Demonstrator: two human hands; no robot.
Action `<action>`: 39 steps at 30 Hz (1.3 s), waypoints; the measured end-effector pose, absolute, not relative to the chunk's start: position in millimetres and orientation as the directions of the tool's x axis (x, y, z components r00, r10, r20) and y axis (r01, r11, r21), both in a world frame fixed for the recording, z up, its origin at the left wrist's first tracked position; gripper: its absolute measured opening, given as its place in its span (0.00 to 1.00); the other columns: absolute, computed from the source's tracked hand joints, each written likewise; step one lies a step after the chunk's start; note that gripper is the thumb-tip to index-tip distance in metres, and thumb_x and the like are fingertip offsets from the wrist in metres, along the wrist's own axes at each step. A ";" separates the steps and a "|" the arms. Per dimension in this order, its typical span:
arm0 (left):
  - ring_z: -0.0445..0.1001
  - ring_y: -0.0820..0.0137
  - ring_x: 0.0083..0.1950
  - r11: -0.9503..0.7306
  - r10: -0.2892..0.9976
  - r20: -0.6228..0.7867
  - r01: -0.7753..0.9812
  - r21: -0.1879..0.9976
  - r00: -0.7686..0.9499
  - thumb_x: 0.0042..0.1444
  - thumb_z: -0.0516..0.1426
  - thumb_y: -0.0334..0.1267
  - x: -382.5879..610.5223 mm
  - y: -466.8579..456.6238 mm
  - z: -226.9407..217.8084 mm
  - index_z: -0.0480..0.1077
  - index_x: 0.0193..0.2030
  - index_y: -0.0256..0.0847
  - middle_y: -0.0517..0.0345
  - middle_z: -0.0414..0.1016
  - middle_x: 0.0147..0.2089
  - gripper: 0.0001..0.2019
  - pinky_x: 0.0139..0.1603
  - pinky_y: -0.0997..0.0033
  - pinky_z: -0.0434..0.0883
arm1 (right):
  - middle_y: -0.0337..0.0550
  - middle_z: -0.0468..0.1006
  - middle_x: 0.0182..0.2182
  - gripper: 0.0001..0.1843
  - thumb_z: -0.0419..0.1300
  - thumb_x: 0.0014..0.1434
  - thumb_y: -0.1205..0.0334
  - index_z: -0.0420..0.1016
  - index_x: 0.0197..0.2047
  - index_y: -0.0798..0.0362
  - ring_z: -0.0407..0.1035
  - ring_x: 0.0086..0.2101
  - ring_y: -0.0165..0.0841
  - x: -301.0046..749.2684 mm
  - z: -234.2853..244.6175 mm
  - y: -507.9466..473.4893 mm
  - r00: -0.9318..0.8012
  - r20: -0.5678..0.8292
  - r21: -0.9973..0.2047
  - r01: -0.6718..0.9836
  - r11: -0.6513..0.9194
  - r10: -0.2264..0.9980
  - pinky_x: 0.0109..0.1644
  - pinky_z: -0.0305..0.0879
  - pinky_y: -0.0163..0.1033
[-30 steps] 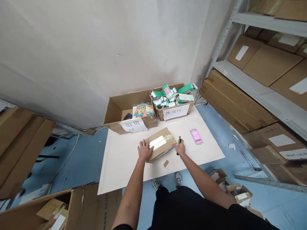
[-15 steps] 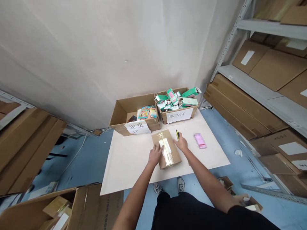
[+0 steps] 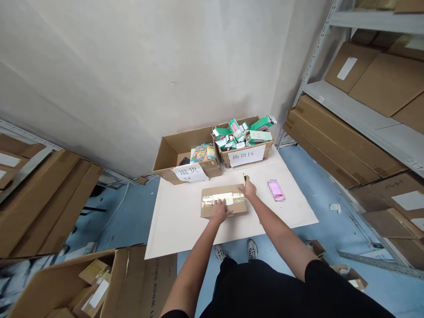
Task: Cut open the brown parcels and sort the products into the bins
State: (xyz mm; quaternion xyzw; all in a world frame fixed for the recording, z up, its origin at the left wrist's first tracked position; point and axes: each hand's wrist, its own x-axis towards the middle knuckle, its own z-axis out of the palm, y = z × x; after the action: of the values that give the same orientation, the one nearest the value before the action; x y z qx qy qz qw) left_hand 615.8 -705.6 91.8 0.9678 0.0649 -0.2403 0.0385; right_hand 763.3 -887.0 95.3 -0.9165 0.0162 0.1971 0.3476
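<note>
A taped brown cardboard parcel (image 3: 212, 198) lies flat on the white table (image 3: 172, 221), its long side running left to right. My left hand (image 3: 220, 209) rests on the parcel's near edge with the fingers spread flat. At the parcel's far right corner, my right hand (image 3: 249, 190) is closed around a small yellow-and-black utility knife (image 3: 244, 178), whose tip points away from me.
Two open cartons stand at the table's back: the left carton (image 3: 172, 152) with a few colourful packs, the right carton (image 3: 245, 150) heaped with green and white boxes. A pink item (image 3: 275, 190) lies right of the parcel. Shelves of cartons flank both sides; an open carton (image 3: 99, 282) sits near left.
The parcel has been turned from lengthwise to crosswise on the table. My left hand slid to its near edge; my right hand kept the knife at the far right corner.
</note>
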 end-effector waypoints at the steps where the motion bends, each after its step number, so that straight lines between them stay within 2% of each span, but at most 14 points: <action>1: 0.57 0.38 0.76 -0.986 0.133 -0.451 0.163 0.029 0.883 0.65 0.51 0.64 609.8 -712.2 90.6 0.51 0.80 0.41 0.32 0.57 0.78 0.43 0.71 0.36 0.60 | 0.56 0.83 0.48 0.39 0.64 0.68 0.44 0.54 0.73 0.52 0.78 0.49 0.45 771.1 97.2 -883.5 0.926 -0.366 -0.636 -0.177 -0.751 0.091 0.48 0.68 0.39; 3: 0.51 0.37 0.79 -0.986 0.146 -0.429 0.168 0.014 0.891 0.65 0.51 0.66 599.5 -718.4 87.8 0.48 0.81 0.40 0.31 0.55 0.79 0.45 0.72 0.36 0.58 | 0.54 0.83 0.46 0.31 0.55 0.74 0.47 0.57 0.73 0.52 0.79 0.45 0.43 773.9 96.1 -886.0 0.935 -0.350 -0.645 -0.199 -0.737 0.053 0.47 0.68 0.38; 5: 0.43 0.37 0.82 -0.987 0.138 -0.423 0.162 0.022 0.896 0.63 0.51 0.69 592.3 -715.4 85.2 0.47 0.82 0.44 0.36 0.49 0.82 0.47 0.73 0.36 0.57 | 0.49 0.83 0.43 0.27 0.50 0.76 0.52 0.57 0.74 0.50 0.79 0.38 0.39 761.3 89.3 -901.2 0.936 -0.340 -0.698 -0.188 -0.691 0.088 0.45 0.69 0.37; 8: 0.38 0.38 0.83 -0.986 0.120 -0.421 0.159 0.059 0.899 0.65 0.49 0.69 588.6 -704.5 81.2 0.43 0.82 0.49 0.45 0.38 0.85 0.46 0.74 0.38 0.56 | 0.38 0.81 0.34 0.28 0.50 0.75 0.56 0.55 0.75 0.45 0.74 0.25 0.33 725.9 74.7 -935.1 0.913 -0.351 -0.795 -0.172 -0.581 0.210 0.38 0.71 0.34; 11: 0.37 0.40 0.83 -0.983 0.117 -0.414 0.164 0.081 0.903 0.66 0.48 0.67 590.1 -699.5 76.8 0.41 0.83 0.49 0.48 0.37 0.85 0.45 0.76 0.40 0.56 | 0.32 0.76 0.28 0.27 0.52 0.73 0.58 0.59 0.73 0.43 0.69 0.18 0.30 694.3 64.0 -960.1 0.863 -0.412 -0.841 -0.236 -0.487 0.293 0.29 0.70 0.32; 14: 0.37 0.41 0.83 -0.980 0.128 -0.418 0.178 0.084 0.899 0.66 0.47 0.68 591.7 -700.9 75.2 0.42 0.83 0.48 0.49 0.36 0.85 0.45 0.77 0.41 0.55 | 0.29 0.72 0.26 0.27 0.54 0.71 0.59 0.63 0.71 0.43 0.67 0.17 0.29 682.7 60.0 -966.2 0.835 -0.435 -0.858 -0.269 -0.438 0.338 0.25 0.68 0.30; 18: 0.36 0.42 0.84 -0.979 0.125 -0.415 0.180 0.096 0.901 0.67 0.46 0.68 591.3 -701.8 76.0 0.43 0.83 0.48 0.50 0.36 0.85 0.44 0.77 0.41 0.54 | 0.29 0.73 0.25 0.26 0.57 0.70 0.60 0.66 0.70 0.43 0.65 0.15 0.28 689.3 58.5 -958.9 0.843 -0.428 -0.855 -0.261 -0.449 0.326 0.24 0.67 0.31; 28: 0.35 0.42 0.84 -0.979 0.127 -0.418 0.182 0.096 0.900 0.67 0.47 0.67 593.1 -698.5 69.8 0.43 0.83 0.47 0.48 0.34 0.85 0.45 0.78 0.41 0.52 | 0.27 0.68 0.23 0.26 0.52 0.71 0.64 0.63 0.70 0.43 0.65 0.16 0.28 689.4 56.5 -956.6 0.838 -0.423 -0.871 -0.272 -0.408 0.345 0.22 0.66 0.30; 36: 0.35 0.43 0.84 -0.979 0.123 -0.421 0.180 0.098 0.899 0.68 0.45 0.67 592.7 -697.0 63.5 0.41 0.83 0.48 0.50 0.34 0.85 0.43 0.77 0.42 0.54 | 0.28 0.71 0.24 0.25 0.57 0.70 0.63 0.64 0.68 0.44 0.62 0.14 0.26 694.3 67.9 -955.9 0.823 -0.435 -0.862 -0.263 -0.434 0.366 0.20 0.62 0.30; 39: 0.35 0.43 0.84 -0.978 0.125 -0.414 0.181 0.100 0.902 0.68 0.45 0.67 592.9 -696.7 62.9 0.42 0.83 0.48 0.50 0.34 0.85 0.43 0.77 0.42 0.54 | 0.27 0.69 0.22 0.23 0.59 0.69 0.63 0.65 0.66 0.45 0.62 0.14 0.27 690.1 71.7 -958.4 0.800 -0.462 -0.856 -0.291 -0.426 0.382 0.19 0.62 0.30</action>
State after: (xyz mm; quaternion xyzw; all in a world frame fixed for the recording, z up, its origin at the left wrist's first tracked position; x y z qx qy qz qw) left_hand 592.9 -696.7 62.9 0.9727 0.0785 -0.2074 0.0680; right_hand 690.1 -958.4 71.7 -0.7836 -0.0289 0.3148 0.5349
